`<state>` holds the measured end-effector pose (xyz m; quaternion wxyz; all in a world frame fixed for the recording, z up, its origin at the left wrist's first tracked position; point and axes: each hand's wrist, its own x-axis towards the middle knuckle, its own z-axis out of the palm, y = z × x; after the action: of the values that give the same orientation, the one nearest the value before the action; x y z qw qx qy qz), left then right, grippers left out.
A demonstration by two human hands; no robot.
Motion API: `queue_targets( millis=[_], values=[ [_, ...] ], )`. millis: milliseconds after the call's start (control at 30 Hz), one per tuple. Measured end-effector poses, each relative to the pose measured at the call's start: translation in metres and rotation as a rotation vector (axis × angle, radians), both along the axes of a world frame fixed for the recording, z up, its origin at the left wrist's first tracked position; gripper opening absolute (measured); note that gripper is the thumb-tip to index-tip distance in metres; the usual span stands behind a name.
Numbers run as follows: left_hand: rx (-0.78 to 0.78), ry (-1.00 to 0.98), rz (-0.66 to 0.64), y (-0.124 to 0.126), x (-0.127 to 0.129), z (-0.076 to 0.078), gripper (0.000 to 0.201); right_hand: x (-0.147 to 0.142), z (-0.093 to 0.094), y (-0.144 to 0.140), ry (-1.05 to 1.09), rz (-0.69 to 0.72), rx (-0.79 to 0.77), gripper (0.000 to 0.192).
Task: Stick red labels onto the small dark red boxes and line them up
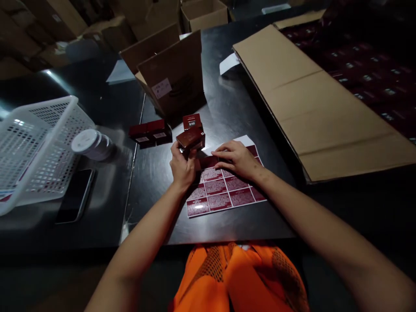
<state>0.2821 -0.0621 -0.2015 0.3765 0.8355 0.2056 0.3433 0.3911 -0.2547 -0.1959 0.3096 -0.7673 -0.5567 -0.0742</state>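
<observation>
My left hand (183, 167) is closed around a small dark red box (191, 139), held tilted above the metal table. Beneath both hands lies a sheet of dark red labels (217, 187) with white gaps between them. My right hand (238, 159) rests over the sheet's upper part, its fingers stretched left with space between them. Whether those fingertips hold a label's edge is not clear. Just behind the held box stands another dark red box (191, 121). Two more such boxes (151, 132) sit side by side to the left.
An open brown carton (177, 80) stands behind the boxes. At right, a large carton's flap (312, 99) slopes beside rows of dark red boxes (367, 78). On the left are a white plastic basket (60, 147), round white rolls (89, 143) and a phone (75, 196).
</observation>
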Motion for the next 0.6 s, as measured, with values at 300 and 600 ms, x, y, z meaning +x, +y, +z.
queue_targets(
  millis=[300,600],
  values=[
    [-0.066,0.054,0.118,-0.002,0.0,0.007,0.066,-0.009,-0.005,-0.003,-0.3,-0.002,0.169,0.022],
    [-0.224,0.059,0.116,0.001,-0.002,0.01,0.06,-0.013,0.024,-0.009,0.225,0.202,0.341,0.005]
  ],
)
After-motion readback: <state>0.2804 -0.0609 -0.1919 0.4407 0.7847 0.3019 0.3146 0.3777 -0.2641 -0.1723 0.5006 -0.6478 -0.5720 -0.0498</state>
